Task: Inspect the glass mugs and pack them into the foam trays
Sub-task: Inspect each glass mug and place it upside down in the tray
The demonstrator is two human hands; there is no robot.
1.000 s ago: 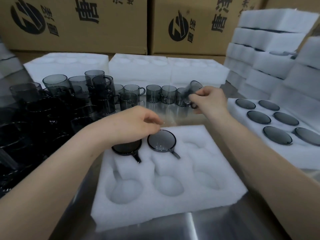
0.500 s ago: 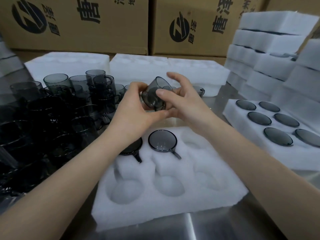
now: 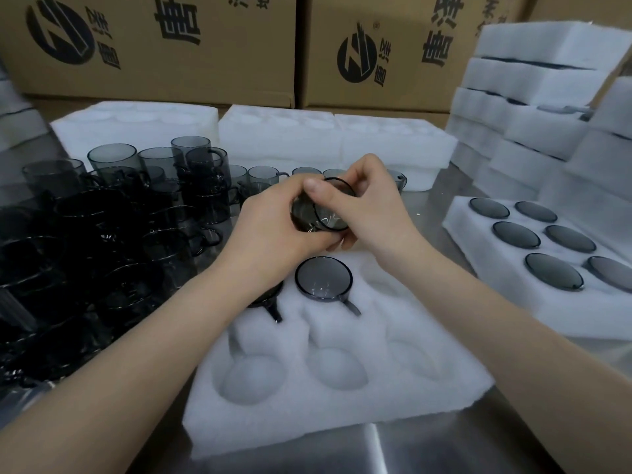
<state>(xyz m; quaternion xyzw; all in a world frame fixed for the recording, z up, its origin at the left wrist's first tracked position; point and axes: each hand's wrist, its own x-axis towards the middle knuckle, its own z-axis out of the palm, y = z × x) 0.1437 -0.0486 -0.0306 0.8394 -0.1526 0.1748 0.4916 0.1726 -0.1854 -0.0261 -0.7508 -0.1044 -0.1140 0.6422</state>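
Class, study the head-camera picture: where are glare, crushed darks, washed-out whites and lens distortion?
Head view: glare streaks the steel table at the bottom edge; head view: the unpacked glass mugs on the left merge into a near-black mass; head view: the rear foam trays wash out, pockets barely showing; head view: the wide lens makes the stacked foam trays on the right lean.

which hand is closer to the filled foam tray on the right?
Right. The right hand grips the mug just left of the filled tray, without touching the tray. The left hand grips the mug's other side, farther from the tray.
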